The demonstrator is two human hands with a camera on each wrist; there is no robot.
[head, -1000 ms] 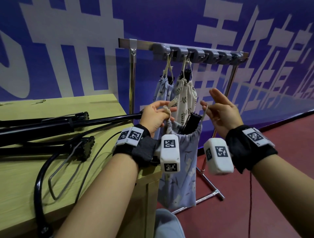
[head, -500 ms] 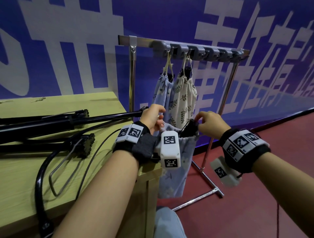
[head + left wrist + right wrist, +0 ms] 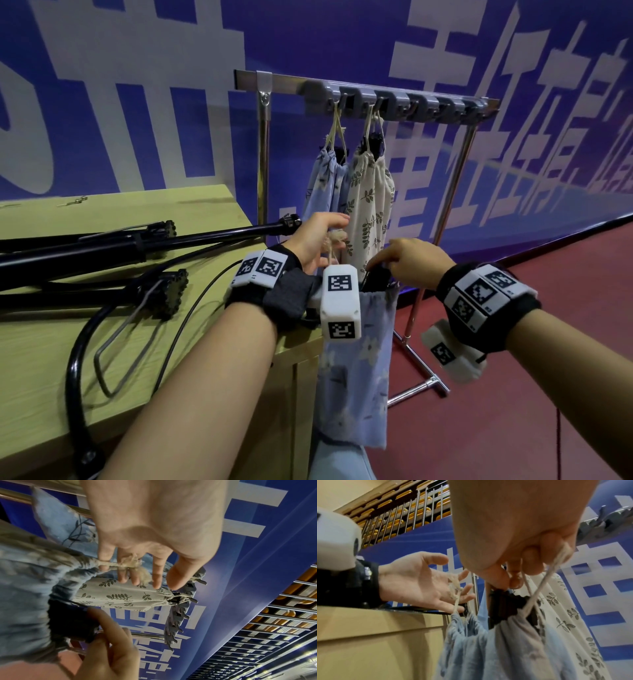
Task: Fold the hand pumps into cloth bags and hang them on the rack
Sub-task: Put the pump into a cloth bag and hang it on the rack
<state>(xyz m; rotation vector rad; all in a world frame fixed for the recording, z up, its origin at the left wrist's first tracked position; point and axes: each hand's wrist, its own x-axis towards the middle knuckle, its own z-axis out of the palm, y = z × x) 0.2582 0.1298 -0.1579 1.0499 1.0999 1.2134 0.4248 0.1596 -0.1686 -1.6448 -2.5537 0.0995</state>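
A pale blue drawstring bag (image 3: 356,377) hangs beside the table's corner, with a black hand pump (image 3: 375,277) sticking out of its gathered mouth. My left hand (image 3: 329,233) carries the knotted drawstring (image 3: 126,566) across its straight fingers. The other drawstring loop (image 3: 556,563) runs through the curled fingers of my right hand (image 3: 387,257), whose fingertips press on the pump's top (image 3: 501,601). Behind stands the metal rack (image 3: 394,99) with a row of grey hooks. A blue bag (image 3: 325,185) and a white leaf-print bag (image 3: 370,205) hang on its two left hooks.
On the pale wooden table (image 3: 34,342) at the left lie more black hand pumps (image 3: 137,246) with hoses and a wire foot bar. The rack's foot (image 3: 421,387) rests on red floor at the right. A blue banner wall stands behind.
My right hand has dropped from shoulder height, where it pulled the cord, down onto the pump at the bag's mouth. The left hand's fingers have straightened.
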